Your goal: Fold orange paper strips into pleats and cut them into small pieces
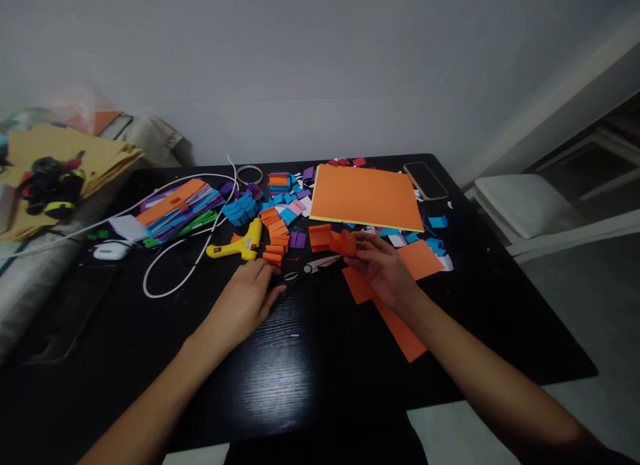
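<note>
My right hand [385, 268] has its thumb and fingers pressed round a folded orange paper piece [343, 243], beside another folded orange piece [320, 238]. Near the front end of a row of small orange folded papers [277, 231], my left hand [250, 290] rests low on the table; what its fingertips touch is too small to tell. Scissors [320, 265] lie between the hands, blades toward the right hand. A yellow glue gun [237, 245] is just beyond my left hand. Orange paper strips [403, 328] lie under and beside my right hand.
Large orange sheets [367, 195] lie on the black table [320, 371], with a phone [426, 181] to their right. Colored paper strips [180, 208], a white cable [150, 271] and a white case [111, 251] are left. Blue folded pieces [242, 210] sit behind the glue gun.
</note>
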The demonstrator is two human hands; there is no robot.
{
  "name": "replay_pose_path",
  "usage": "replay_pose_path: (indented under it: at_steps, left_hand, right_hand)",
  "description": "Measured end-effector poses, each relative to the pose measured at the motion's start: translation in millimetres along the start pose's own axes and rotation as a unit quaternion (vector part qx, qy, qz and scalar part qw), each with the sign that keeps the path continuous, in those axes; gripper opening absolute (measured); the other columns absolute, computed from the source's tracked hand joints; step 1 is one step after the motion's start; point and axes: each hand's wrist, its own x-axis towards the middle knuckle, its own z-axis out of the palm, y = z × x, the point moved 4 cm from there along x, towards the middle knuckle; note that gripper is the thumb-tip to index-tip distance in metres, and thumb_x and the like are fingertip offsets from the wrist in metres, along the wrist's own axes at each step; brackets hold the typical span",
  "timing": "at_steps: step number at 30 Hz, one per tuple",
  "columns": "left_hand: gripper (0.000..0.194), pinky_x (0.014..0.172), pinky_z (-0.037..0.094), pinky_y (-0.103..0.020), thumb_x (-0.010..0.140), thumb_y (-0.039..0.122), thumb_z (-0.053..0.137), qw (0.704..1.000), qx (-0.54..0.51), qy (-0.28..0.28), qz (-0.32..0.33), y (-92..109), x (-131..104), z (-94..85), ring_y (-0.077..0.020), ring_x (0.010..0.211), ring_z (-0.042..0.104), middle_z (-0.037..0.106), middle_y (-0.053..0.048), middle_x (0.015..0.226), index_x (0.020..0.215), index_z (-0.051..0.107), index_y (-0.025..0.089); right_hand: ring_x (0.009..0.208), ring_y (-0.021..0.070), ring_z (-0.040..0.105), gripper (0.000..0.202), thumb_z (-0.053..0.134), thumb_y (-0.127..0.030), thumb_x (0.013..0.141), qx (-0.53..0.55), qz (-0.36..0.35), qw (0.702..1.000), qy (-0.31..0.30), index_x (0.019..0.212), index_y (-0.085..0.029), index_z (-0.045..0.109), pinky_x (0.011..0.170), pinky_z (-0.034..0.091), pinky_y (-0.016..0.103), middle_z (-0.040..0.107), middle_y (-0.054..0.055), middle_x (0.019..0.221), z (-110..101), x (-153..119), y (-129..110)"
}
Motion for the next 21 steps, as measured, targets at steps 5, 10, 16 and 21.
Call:
replay_pose_path:
  at_steps: [5,10,16,21]
  left_hand:
    - [0.026,0.09,0.06,-0.049,0.108,0.039,0.052,0.999,-0.048,-0.022,-0.013,9.3,-4.5,-2.3,-0.031,0.097,0.073,0.075,-0.013,0.108,0.113,0.066,0.018]
    - [0.028,0.093,0.06,-0.044,0.106,0.043,0.055,0.989,-0.142,-0.018,-0.037,8.2,-5.3,-8.4,-0.0296,0.105,0.076,0.079,-0.011,0.115,0.118,0.07,0.021]
    - [0.028,0.09,0.06,-0.035,0.101,0.043,0.066,0.935,-0.337,0.004,-0.108,7.8,-2.1,-15.9,-0.0257,0.101,0.078,0.082,-0.008,0.109,0.116,0.077,0.021]
    - [0.03,0.082,0.06,-0.027,0.085,0.043,0.087,0.827,-0.529,0.04,-0.186,1.2,-1.7,-16.8,-0.02,0.086,0.077,0.082,-0.005,0.091,0.101,0.079,0.02]
  right_hand:
    - [0.101,0.0229,0.077,0.023,0.08,-0.017,0.071,0.022,-0.05,0.997,0.06,0.092,-0.024,0.076,0.099,0.063,0.039,0.079,0.002,0.098,-18.8,13.7,-15.6]
    - [0.109,0.024,0.076,0.024,0.078,-0.013,0.069,0.028,-0.072,0.993,0.09,0.091,-0.023,0.075,0.104,0.061,0.038,0.079,0.002,0.101,-29.1,19.6,-21.1]
    - [0.107,0.0243,0.076,0.027,0.082,-0.015,0.067,0.015,-0.057,0.995,0.083,0.092,-0.024,0.075,0.107,0.059,0.04,0.078,0.001,0.098,-23.2,17.9,-14.9]
    - [0.101,0.0241,0.077,0.037,0.091,-0.015,0.06,-0.005,-0.032,0.998,0.056,0.093,-0.024,0.077,0.106,0.059,0.042,0.079,0.001,0.101,-9.4,9.9,-5.8]
